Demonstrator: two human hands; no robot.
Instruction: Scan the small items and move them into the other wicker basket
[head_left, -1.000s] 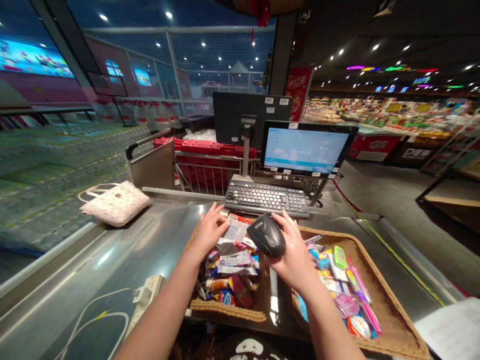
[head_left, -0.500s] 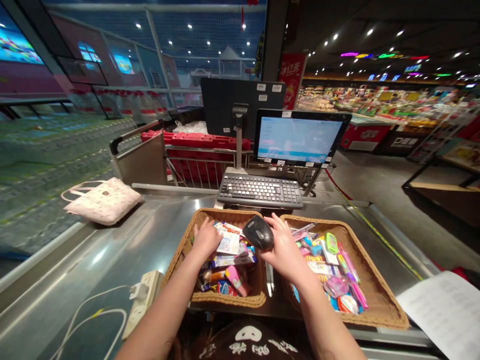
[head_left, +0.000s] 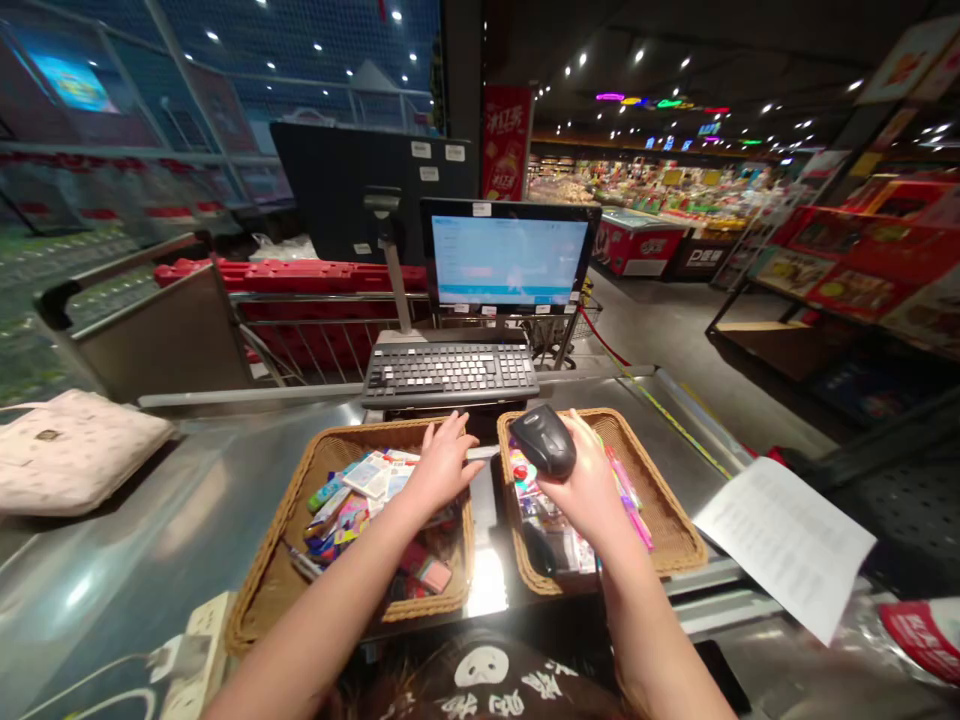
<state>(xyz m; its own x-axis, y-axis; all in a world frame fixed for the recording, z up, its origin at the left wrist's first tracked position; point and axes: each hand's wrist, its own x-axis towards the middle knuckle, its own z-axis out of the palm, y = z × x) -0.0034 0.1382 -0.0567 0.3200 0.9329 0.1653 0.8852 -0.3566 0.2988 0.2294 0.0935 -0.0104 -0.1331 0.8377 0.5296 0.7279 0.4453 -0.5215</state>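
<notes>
My right hand (head_left: 589, 480) is wrapped round a black handheld barcode scanner (head_left: 546, 441), raised over the right wicker basket (head_left: 679, 515). Pens, packets and other small colourful goods lie in that basket, partly hidden by my hand and arm. My left hand (head_left: 444, 462) hovers at the right side of the left wicker basket (head_left: 262, 545), fingers spread and holding nothing. Small cards (head_left: 369, 474), wrapped packets and a pink box (head_left: 433, 575) fill the left basket. A black keyboard (head_left: 451, 372) sits just beyond both baskets.
A lit monitor (head_left: 510, 258) and a dark screen's back (head_left: 360, 190) rise behind the keyboard. On the metal counter are a pale handbag (head_left: 75, 450), a power strip (head_left: 196, 650) with cables, a printed sheet (head_left: 787, 540) and a bottle (head_left: 922, 635). Shopping carts (head_left: 322, 320) stand beyond.
My view has turned right. My left hand has shifted from above the left basket's goods toward its right side. The scanner is now over the right basket, and the baskets sit further apart.
</notes>
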